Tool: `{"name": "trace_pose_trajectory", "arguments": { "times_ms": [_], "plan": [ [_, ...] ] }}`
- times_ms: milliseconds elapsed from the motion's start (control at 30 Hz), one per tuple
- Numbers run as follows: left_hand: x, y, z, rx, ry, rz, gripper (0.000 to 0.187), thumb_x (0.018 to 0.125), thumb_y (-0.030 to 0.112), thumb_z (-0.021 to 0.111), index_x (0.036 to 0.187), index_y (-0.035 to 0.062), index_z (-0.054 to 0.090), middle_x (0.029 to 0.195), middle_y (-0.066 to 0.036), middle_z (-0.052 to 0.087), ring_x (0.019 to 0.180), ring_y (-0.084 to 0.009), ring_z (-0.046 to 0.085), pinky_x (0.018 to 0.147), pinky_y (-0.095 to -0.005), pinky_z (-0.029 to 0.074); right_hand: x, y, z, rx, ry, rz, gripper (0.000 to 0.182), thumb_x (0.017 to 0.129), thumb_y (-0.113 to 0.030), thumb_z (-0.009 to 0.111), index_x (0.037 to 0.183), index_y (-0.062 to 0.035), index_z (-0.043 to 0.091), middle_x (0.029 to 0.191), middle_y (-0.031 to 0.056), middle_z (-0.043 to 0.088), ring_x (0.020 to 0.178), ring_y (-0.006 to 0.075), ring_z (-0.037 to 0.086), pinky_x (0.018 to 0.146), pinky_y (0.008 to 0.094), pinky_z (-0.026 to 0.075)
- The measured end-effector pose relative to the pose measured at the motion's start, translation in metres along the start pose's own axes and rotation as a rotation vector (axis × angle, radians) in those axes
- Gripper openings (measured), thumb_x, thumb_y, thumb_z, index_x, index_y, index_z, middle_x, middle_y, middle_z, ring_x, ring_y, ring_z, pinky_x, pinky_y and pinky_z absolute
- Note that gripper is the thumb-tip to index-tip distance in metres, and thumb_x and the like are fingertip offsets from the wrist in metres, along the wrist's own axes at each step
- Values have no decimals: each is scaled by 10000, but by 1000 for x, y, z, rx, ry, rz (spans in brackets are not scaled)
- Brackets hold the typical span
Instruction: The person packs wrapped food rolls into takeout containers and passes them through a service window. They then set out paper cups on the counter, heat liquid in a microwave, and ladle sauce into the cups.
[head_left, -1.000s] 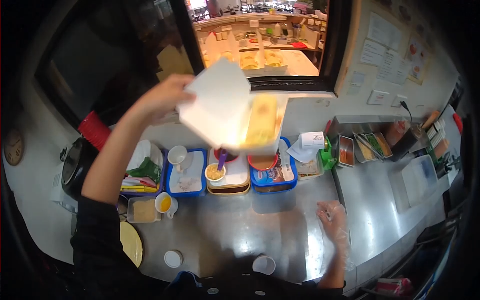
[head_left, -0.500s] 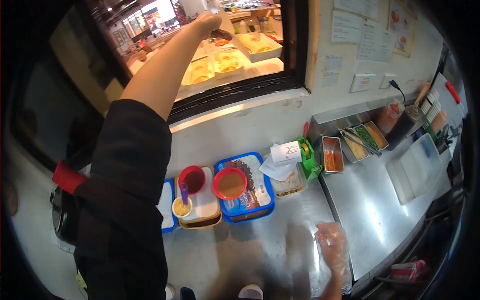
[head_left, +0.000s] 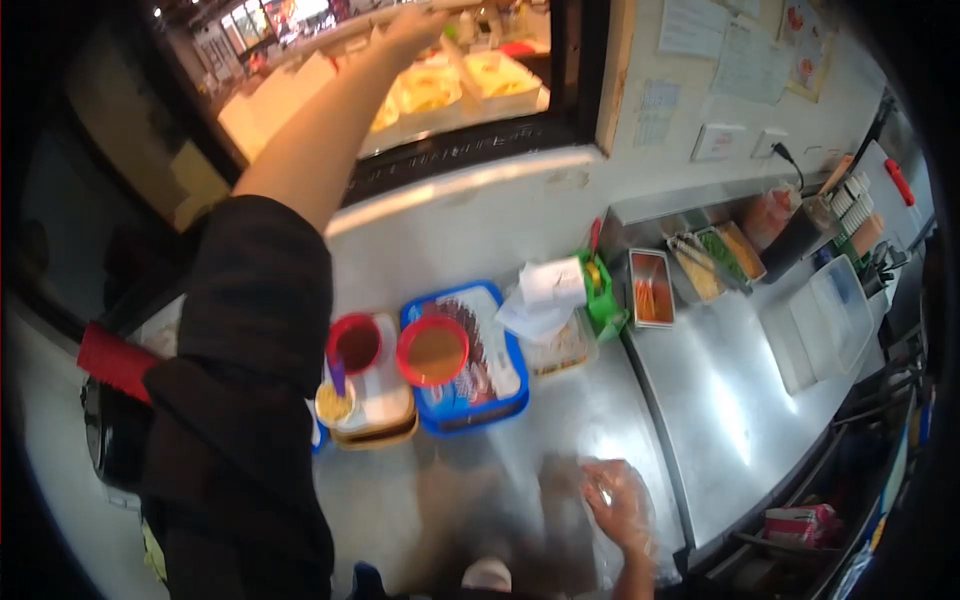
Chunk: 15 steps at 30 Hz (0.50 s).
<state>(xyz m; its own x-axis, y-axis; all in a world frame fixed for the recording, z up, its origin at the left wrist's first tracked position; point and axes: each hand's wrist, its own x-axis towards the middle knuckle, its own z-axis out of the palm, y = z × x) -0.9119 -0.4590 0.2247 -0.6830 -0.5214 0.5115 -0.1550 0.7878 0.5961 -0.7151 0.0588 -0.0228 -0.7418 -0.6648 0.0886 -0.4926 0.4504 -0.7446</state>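
Observation:
My left arm reaches through the window opening. At its end my left hand [head_left: 412, 32], smeared by motion, is above the open white boxes, its fingers unclear. Yellow food [head_left: 428, 90] lies in one box, and a second box [head_left: 535, 98] with similar food sits to its right. My right hand [head_left: 618, 505], in a clear plastic glove, hovers low over the steel counter [head_left: 520, 470]. Its fingers are curled, thumb and fingertips close together, with nothing visible between them.
Red bowls of dark sauce [head_left: 357, 345] and brown sauce [head_left: 434, 352] stand on lidded tubs. Nearby are a small cup [head_left: 335, 404] with a purple spoon, a green tape dispenser [head_left: 603, 300], topping trays [head_left: 652, 290], tongs [head_left: 708, 262] and a clear plastic container [head_left: 825, 325].
My left hand has moved farther out through the window, off the box flap it was at. The whole view has shifted; my right hand stays low with its fingers curled.

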Motion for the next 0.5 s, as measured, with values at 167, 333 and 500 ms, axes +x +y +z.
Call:
{"name": "trace_pose_trajectory", "arguments": {
  "times_ms": [167,333,500],
  "plan": [
    [-196,122,-97,77,-308,154,393,875,207,515,1195,-12,455,1223,-174,494,1078,-263,514,911,-346,433,-43,-11,11,-93,-183,-122,209,726,-50,643,934,-66,635,811,92,594,771,253,571,702,345,457],
    [-380,113,-177,36,-499,372,267,819,74,569,1084,42,585,978,-68,611,869,-127,569,762,-257,454,-93,-27,15,-55,-416,-61,313,685,-165,732,961,-65,626,862,100,615,850,248,584,747,337,467],
    [-590,54,-139,-274,-763,-108,493,773,23,568,1247,42,432,1195,-142,508,1097,-266,494,923,-355,405,-125,-45,57,-9,-406,-159,454,699,-250,699,1082,-41,571,955,152,613,813,307,604,728,368,490]
  ]
}}
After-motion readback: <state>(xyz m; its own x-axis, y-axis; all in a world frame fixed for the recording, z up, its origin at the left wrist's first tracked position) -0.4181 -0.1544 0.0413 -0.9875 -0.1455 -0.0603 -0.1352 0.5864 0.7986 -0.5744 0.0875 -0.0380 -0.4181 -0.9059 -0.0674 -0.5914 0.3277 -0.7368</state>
